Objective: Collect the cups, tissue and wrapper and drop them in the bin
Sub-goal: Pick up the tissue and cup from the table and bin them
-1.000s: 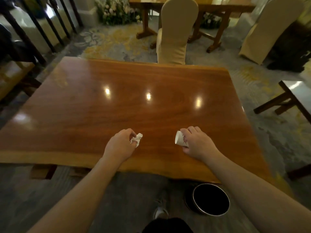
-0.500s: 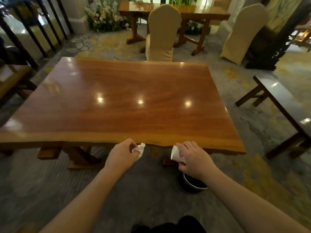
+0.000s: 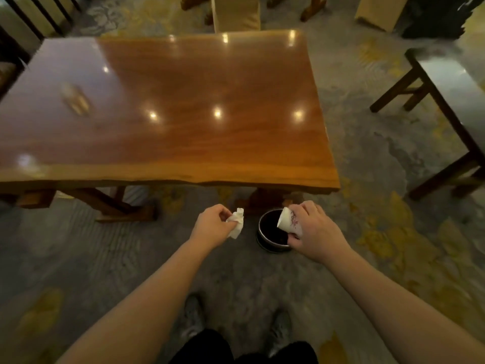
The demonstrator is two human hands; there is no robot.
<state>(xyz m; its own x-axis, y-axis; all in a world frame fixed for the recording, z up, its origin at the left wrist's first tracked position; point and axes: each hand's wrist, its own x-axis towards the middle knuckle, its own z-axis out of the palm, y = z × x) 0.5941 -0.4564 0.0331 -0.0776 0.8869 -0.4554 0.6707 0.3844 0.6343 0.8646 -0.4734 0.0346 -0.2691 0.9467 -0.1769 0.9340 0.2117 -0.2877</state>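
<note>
Right hand (image 3: 313, 231) grasps a white paper cup with a reddish print (image 3: 288, 220), fingers wrapped around its wall; the cup is tilted on its side, mouth turned toward the left hand, and sits directly over the opening of the round dark bin with a pale metal rim (image 3: 270, 244). Left hand (image 3: 214, 227) pinches a crumpled white tissue (image 3: 236, 223) between thumb and fingertips; the tissue hangs just beside the bin, on its left, above the carpet and not over the opening. Whether the cup touches the bin's rim cannot be told.

The bin stands on the floor just in front of the near edge of the large polished reddish-brown wooden table (image 3: 183, 106), beside one of the table's wooden feet (image 3: 258, 199). Open floor lies on the near side of the bin, between it and the person's two grey shoes (image 3: 193, 317). The table's near edge is wavy and uneven; its top shows bright spots of reflected light and a blurred pale object (image 3: 74, 98) well to the left of the bin, too smeared to identify.

A patterned grey and yellow carpet (image 3: 393, 232) covers the floor. A dark-framed bench with a pale top (image 3: 446, 82) stands well to the right of the table, and a chair in a cream fabric cover (image 3: 236, 11) stands at the table's far side.
</note>
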